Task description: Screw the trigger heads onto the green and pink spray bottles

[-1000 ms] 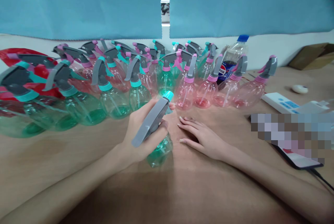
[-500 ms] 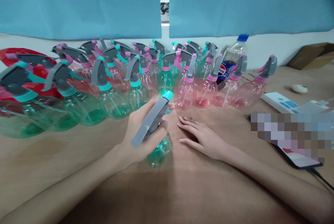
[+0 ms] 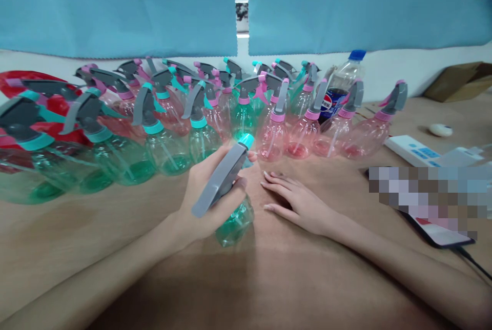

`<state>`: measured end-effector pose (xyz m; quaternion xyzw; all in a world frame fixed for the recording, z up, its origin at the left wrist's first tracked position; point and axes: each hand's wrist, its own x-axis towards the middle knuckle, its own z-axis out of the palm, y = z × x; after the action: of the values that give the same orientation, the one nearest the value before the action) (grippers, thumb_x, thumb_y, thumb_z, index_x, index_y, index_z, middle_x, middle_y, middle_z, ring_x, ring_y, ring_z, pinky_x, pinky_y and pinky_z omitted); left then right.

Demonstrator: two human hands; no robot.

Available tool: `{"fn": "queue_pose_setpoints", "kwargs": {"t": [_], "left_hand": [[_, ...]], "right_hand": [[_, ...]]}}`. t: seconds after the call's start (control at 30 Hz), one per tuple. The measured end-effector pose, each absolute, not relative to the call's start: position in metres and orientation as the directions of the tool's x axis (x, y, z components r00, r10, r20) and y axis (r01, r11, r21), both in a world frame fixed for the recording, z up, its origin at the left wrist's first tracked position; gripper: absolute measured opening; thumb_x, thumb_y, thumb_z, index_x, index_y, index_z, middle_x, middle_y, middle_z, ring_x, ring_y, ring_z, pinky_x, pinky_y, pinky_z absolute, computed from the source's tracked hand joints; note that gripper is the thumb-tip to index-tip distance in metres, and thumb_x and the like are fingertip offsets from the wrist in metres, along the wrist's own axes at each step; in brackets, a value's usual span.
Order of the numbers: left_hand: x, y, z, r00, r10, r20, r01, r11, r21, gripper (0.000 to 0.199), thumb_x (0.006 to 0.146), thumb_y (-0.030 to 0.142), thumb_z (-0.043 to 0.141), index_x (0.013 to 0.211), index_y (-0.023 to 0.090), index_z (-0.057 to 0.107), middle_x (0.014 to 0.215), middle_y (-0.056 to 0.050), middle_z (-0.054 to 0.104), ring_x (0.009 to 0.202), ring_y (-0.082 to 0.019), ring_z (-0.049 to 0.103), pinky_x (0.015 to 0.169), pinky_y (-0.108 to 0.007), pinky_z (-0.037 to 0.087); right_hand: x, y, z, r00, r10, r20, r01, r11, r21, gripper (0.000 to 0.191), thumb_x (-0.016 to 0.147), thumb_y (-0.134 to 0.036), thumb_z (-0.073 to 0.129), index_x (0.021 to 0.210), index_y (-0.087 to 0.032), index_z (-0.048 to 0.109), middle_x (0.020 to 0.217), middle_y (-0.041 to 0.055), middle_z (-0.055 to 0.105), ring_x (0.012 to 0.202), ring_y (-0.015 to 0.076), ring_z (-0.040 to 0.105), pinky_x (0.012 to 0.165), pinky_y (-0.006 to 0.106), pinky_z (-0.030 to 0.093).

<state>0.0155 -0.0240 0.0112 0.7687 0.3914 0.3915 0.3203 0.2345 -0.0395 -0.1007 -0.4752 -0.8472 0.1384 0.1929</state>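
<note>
My left hand (image 3: 207,194) is wrapped round the neck of a green spray bottle (image 3: 235,222) with a grey head and a turquoise nozzle. The bottle is tilted, and my fingers hide its collar and most of its trigger. To the right of it, my right hand (image 3: 298,199) lies open on the wooden table (image 3: 292,284), fingers stretched out and holding nothing. Beyond my left hand stand several green spray bottles with turquoise collars, the nearest being a green spray bottle (image 3: 169,150). Past my right hand is a row of pink spray bottles (image 3: 272,138).
A cola bottle (image 3: 334,99) with a blue cap stands behind the pink row. On the right lie a phone (image 3: 446,235) with a cable, a white power strip (image 3: 413,150), a small white oval object (image 3: 441,130) and a cardboard box (image 3: 459,81). Blue curtains (image 3: 115,7) hang behind.
</note>
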Motion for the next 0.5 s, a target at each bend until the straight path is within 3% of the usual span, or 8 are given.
{"fn": "queue_pose_setpoints", "kwargs": {"t": [0.5], "left_hand": [[0.0136, -0.0221, 0.0088, 0.392, 0.852, 0.346, 0.336, -0.483, 0.808, 0.035, 0.071, 0.023, 0.051, 0.103, 0.013, 0.060, 0.066, 0.002, 0.047, 0.052, -0.013, 0.043, 0.055, -0.030, 0.041]], "right_hand": [[0.2345, -0.0396, -0.1011, -0.468, 0.857, 0.215, 0.742, 0.513, -0.431, 0.055, 0.093, -0.051, 0.050, 0.138, -0.019, 0.051, 0.148, 0.0116, 0.045, 0.138, 0.0277, 0.039, 0.113, 0.049, 0.033]]}}
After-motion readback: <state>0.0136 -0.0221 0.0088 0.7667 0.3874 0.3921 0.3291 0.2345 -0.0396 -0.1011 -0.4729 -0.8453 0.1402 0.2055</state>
